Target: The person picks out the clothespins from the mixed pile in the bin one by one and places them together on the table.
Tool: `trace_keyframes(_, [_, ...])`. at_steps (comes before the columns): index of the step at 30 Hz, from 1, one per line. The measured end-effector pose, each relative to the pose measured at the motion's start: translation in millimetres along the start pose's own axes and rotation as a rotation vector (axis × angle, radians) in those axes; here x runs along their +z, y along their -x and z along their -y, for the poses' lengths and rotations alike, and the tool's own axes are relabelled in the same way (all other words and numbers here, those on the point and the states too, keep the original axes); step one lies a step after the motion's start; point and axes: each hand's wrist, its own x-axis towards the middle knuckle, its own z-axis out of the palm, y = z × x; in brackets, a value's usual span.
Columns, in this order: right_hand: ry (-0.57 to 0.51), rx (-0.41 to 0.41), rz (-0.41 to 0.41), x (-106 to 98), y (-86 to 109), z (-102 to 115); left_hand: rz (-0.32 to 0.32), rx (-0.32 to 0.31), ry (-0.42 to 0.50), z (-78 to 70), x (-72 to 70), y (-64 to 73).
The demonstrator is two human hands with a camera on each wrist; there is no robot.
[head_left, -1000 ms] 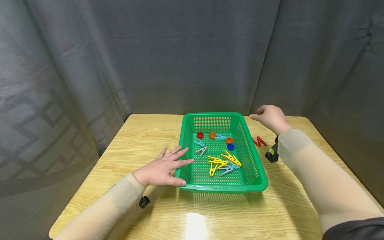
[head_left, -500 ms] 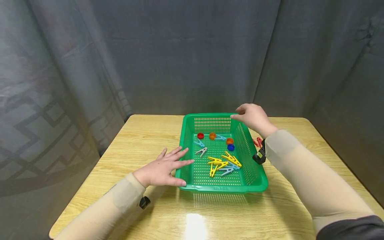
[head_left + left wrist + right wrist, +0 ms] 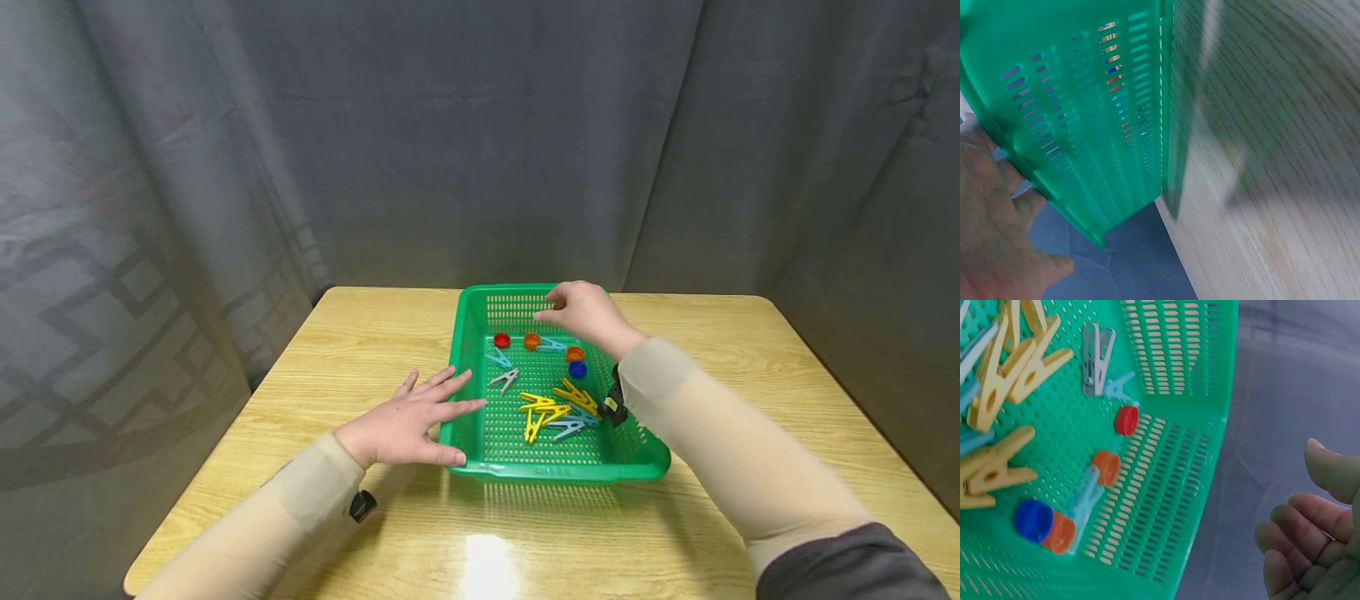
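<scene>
A green plastic basket (image 3: 540,472) holds several clothespins and bottle caps. With its fingers spread, my left hand (image 3: 408,423) lies over the basket's left rim, near the front corner. My right hand (image 3: 587,317) hovers over the back of the basket, fingers loosely bent and nothing between them, as the right wrist view also shows. Below it lie a blue cap (image 3: 577,369), orange caps (image 3: 1107,467) and a red cap (image 3: 1127,420). Yellow clothespins (image 3: 556,412) are heaped nearer the front, mixed with light blue ones (image 3: 567,429). A grey clothespin (image 3: 1089,365) lies left of them.
The basket stands on a wooden table (image 3: 375,333) with rounded corners. Grey curtains (image 3: 450,167) hang behind the table and along its sides. My right sleeve (image 3: 735,442) crosses over the basket's right side and hides part of it.
My right hand has moved left from beyond the basket's right side to over its back part. Its arm now covers the red clothespins on the table at the right. The left hand stays put.
</scene>
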Motion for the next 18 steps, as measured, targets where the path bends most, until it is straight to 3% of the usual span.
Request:
trace_keyframes(9, [-0.027,0.010,0.069,25,-4.5,4,-0.001,-0.001,0.016,0.0,-0.8,-0.1])
trace_keyframes(18, [0.074,0.031,0.171,58,-10.7,7,-0.001,0.009,0.011,0.5,-0.8,0.1])
